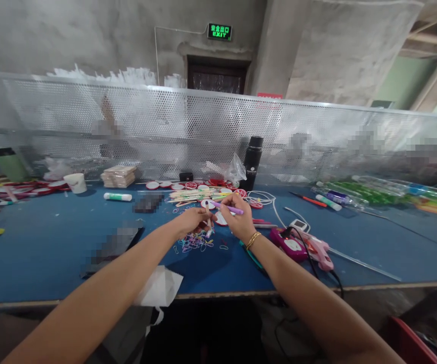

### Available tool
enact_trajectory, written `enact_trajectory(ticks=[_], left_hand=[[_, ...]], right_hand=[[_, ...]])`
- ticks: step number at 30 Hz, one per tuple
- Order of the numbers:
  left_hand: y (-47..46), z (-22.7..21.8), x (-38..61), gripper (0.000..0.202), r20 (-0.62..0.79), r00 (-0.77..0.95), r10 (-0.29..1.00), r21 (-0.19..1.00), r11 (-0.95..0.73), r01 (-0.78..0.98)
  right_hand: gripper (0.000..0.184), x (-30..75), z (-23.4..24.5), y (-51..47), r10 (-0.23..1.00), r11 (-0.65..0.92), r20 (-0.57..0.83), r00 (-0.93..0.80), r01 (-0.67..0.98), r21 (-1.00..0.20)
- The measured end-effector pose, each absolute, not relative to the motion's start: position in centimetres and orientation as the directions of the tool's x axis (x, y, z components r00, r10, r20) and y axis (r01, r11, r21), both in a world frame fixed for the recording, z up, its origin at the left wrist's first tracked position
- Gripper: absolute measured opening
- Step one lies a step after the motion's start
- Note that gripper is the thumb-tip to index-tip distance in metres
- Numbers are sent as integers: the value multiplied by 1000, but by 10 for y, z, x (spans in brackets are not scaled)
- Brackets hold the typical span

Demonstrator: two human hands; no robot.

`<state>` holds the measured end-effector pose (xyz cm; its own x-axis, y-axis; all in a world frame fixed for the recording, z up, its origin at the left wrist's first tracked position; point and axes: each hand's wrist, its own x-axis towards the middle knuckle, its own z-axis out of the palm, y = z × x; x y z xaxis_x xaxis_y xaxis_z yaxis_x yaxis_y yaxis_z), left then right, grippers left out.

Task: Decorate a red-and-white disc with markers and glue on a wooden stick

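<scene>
My left hand [192,221] is closed in a pinch on a small wooden stick with a round white and red disc [208,205] at its top. My right hand [238,216] is closed around a purple pen [229,208], whose tip points left toward the disc. Both hands hover over the blue table [51,253], just above a heap of small coloured rubber loops [193,242]. A gold bracelet sits on my right wrist. Behind the hands lie several wooden sticks [191,194] and more red and white discs [188,185].
A pink hot glue gun [309,247] with a black cable lies right of my right arm. A black flask [252,163], a glue stick [117,196], a white cup [76,182], a stack of wood pieces [119,176] and a white mask [160,288] are around. A perforated metal screen [165,126] closes the back.
</scene>
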<state>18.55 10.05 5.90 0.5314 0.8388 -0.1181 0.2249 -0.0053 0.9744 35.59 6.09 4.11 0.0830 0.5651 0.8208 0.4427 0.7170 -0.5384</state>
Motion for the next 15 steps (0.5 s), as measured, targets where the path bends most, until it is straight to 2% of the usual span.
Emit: enact_trajectory(ticks=[8,15], left_hand=[[100,57,183,22,-134,555,821,972,1,234],[99,57,184,26,-110,583,805,971,-38,235]], right_hand=[[10,351,39,61,584,661,808,84,529,-532],[11,350,36,64,599,667,797,73,506,-547]])
